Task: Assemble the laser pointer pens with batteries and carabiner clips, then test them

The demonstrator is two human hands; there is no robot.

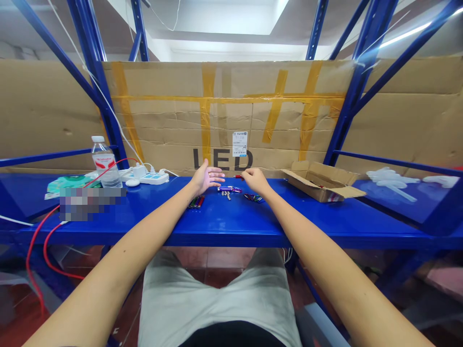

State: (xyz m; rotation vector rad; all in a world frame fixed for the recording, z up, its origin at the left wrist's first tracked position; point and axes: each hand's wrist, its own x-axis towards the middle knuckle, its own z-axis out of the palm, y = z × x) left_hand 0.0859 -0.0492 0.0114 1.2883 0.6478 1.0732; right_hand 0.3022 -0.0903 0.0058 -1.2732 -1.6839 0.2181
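My left hand (207, 179) is held over the table with its palm turned inward and fingers stretched out, holding nothing. Across from it, my right hand (256, 181) pinches a small red tube (238, 176) that points left. Between and below the hands lie shiny purple tubes (228, 189) and a group of small silvery pieces (226, 195). Several coloured carabiners (253, 197) rest by my right wrist. Under my left wrist is a row of red, green and dark tubes (197, 202), partly hidden by the arm.
An open cardboard box (321, 185) stands to the right on the blue table (231, 221). At left are a water bottle (106, 164), a power strip (154, 178), a green packet (72, 183) and red cables (39, 241). Cardboard (173, 115) walls the back between blue posts.
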